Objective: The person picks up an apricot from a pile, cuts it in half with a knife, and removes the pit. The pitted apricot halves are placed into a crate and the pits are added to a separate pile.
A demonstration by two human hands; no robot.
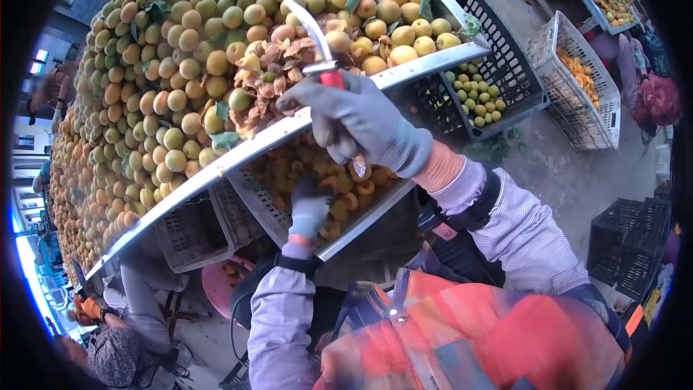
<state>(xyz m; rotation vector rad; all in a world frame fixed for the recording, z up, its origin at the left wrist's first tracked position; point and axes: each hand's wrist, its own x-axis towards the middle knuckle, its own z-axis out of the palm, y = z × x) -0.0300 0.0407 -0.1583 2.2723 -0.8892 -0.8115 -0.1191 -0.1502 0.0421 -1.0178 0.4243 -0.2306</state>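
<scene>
The right hand point(361, 119), in a grey glove, is closed around the red handle of a curved metal tool point(312, 29); the index finger is stretched out toward the counter's rim. The tool's bare curve is held up above the counter point(404, 72), in front of the heaped fruit. A small shiny piece point(359, 166) is seen below the curled fingers, but what it belongs to cannot be told.

The left hand point(309, 209), also gloved, is lowered into a crate point(263, 206) below the counter's edge. Its fingertips are set among cut orange fruit point(350, 198); whether they are spread or closed on a piece cannot be told.

Beyond the right hand, a brown pile of scraps point(271, 76) is heaped just inside the metal rim, and the rest of the counter is covered by whole green and orange fruit point(173, 101). A black crate point(509, 50) holding small green fruit point(476, 97) is placed beside the counter's corner. Farther right, a pale crate point(599, 105) with orange pieces point(580, 76) is seen on the floor.
</scene>
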